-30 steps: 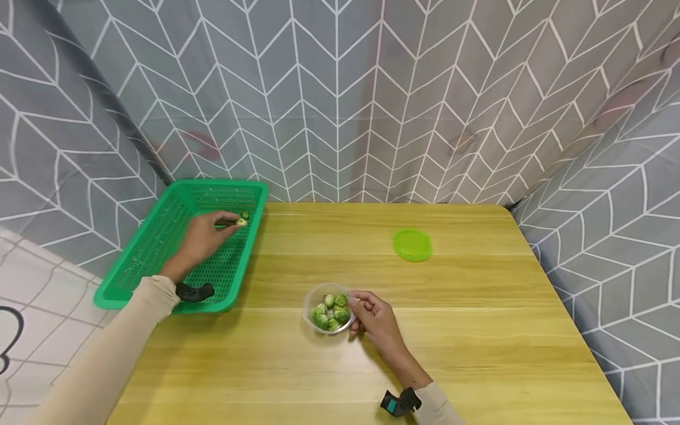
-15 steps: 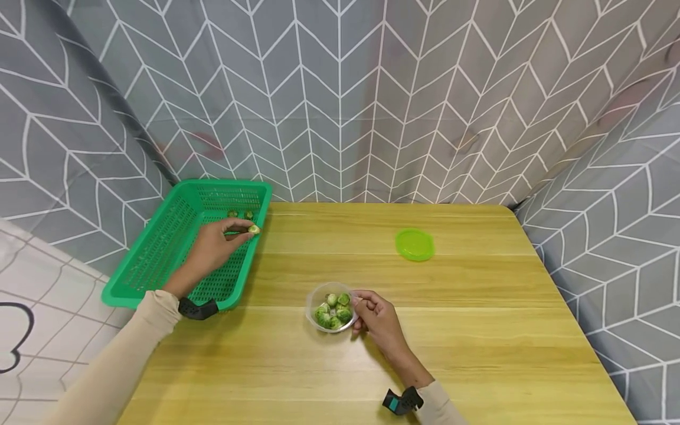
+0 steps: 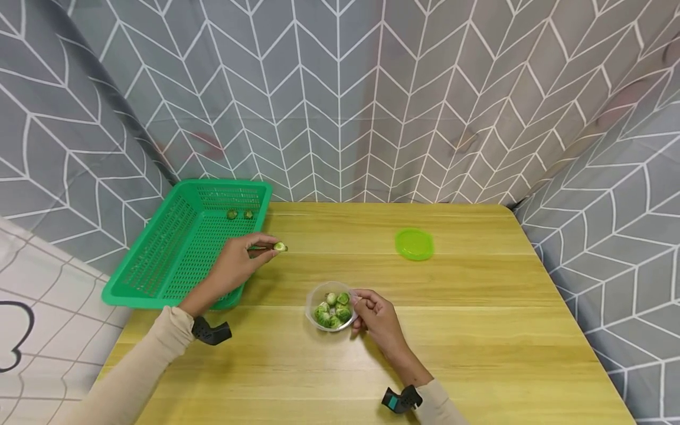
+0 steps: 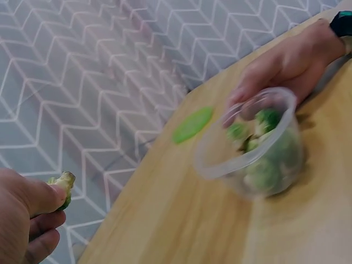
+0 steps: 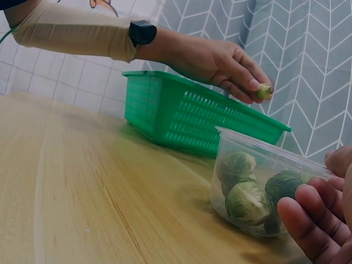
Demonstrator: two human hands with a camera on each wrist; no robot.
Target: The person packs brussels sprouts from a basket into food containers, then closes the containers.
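My left hand (image 3: 236, 262) pinches a small Brussels sprout (image 3: 280, 247) between thumb and fingertips, just past the right rim of the green basket (image 3: 114, 293). In the left wrist view the sprout (image 4: 65, 187) shows a pale cut side. My right hand (image 3: 379, 324) grips the rim of a clear plastic tub (image 3: 313, 319), thumb on top and fingers against the outside. Several Brussels sprouts (image 5: 248, 202) lie in the tub, seen through its wall in the right wrist view. Two more sprouts (image 3: 232, 214) sit at the far end of the basket.
A bright green lid (image 3: 414, 244) lies flat on the wooden table (image 3: 478, 307), beyond the tub and to its right. Patterned grey curtains (image 3: 340, 100) hang along the table's back and right side.
From inside the basket, my left hand has lifted the sprout over the right rim, moving right and nearer the tub. The right hand and the tub stay in place.
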